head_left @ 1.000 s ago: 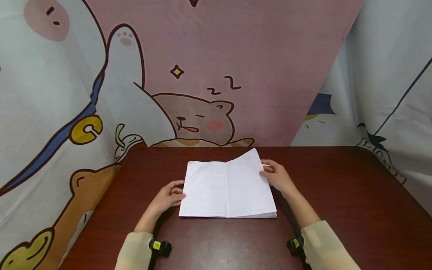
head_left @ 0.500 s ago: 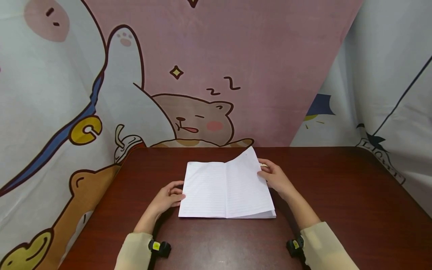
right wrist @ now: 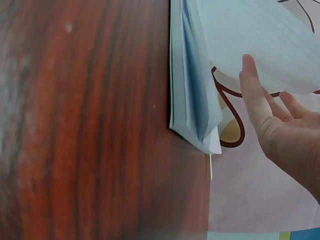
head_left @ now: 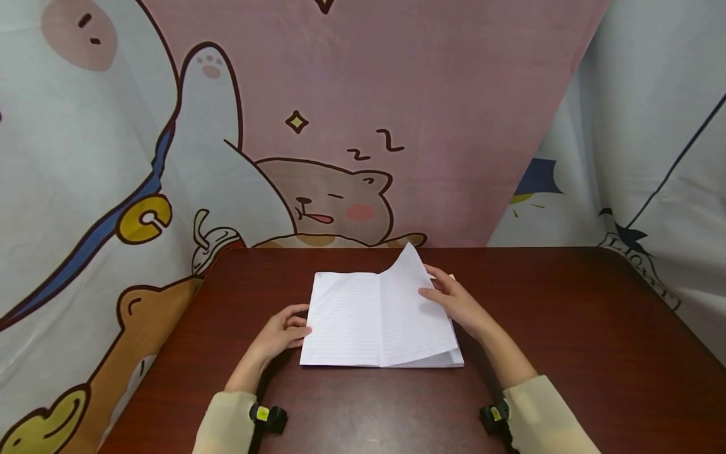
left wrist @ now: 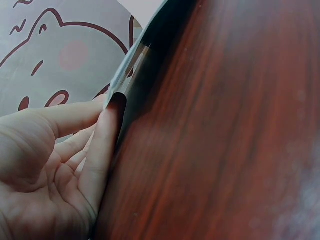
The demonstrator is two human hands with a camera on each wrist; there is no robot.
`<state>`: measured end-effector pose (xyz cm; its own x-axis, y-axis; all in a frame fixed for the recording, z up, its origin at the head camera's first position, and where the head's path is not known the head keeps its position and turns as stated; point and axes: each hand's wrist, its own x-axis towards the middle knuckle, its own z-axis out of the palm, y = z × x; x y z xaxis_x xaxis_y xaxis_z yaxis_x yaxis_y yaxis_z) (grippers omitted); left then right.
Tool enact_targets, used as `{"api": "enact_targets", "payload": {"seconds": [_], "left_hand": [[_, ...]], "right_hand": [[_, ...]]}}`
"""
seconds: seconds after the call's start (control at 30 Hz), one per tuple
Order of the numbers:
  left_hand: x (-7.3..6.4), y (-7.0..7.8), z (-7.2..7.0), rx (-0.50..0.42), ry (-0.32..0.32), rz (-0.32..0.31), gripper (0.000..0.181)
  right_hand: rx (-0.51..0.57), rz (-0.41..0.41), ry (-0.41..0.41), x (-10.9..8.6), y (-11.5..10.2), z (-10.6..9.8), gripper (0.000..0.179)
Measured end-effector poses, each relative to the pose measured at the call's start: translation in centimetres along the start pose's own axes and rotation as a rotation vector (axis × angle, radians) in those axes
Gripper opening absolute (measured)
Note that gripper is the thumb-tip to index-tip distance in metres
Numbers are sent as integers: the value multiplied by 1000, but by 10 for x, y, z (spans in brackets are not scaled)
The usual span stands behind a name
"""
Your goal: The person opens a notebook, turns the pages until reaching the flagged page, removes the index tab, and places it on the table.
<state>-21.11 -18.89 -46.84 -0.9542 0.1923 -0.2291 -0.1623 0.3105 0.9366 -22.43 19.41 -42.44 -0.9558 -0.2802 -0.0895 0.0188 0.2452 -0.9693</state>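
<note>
An open notebook (head_left: pixel 346 321) with lined white pages lies on the table in the head view. My left hand (head_left: pixel 278 332) pinches its left edge. In the left wrist view, the thumb and index finger meet at that edge of the notebook (left wrist: pixel 131 62). My right hand (head_left: pixel 460 306) pinches a lifted right-hand page (head_left: pixel 411 309), thumb on the near face and fingers partly hidden behind. The page curves upward, its top corner raised and bent toward the left. Other leaves (right wrist: pixel 192 75) fan slightly beneath it in the right wrist view.
The dark red-brown wooden table (head_left: pixel 567 328) extends around the notebook. A cloth backdrop (head_left: pixel 454 126) with cartoon animals hangs behind it. A thin pale strip (right wrist: pixel 211 167) sticks out at the notebook's corner. Black cameras (head_left: pixel 276 419) are strapped to both wrists.
My right hand has moved left with the page, whose raised corner leans further left. The gap above the leaves below has widened. My left hand has stayed in place.
</note>
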Motion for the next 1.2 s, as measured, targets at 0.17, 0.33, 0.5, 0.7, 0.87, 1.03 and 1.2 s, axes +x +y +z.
{"api": "enact_targets", "payload": {"seconds": [0.17, 0.33, 0.5, 0.7, 0.87, 1.03, 1.2], "left_hand": [[0, 0, 0, 5, 1, 0, 53], [0, 0, -1, 6, 1, 6, 53], [0, 1, -1, 9, 1, 5, 53], [-1, 2, -1, 19, -5, 7, 54], [-2, 3, 0, 14, -5, 4, 54], [-2, 3, 0, 6, 7, -4, 53], [-2, 2, 0, 9, 11, -1, 53]], "right_hand": [[3, -1, -9, -2, -4, 4, 66], [46, 32, -35, -3, -9, 8, 64], [103, 69, -58, -5, -14, 13, 62], [149, 46, -100, -4, -18, 19, 60], [142, 15, -128, -1, -18, 26, 60], [130, 35, -148, 1, -16, 34, 60], [145, 41, -187, 2, -13, 40, 61]]}}
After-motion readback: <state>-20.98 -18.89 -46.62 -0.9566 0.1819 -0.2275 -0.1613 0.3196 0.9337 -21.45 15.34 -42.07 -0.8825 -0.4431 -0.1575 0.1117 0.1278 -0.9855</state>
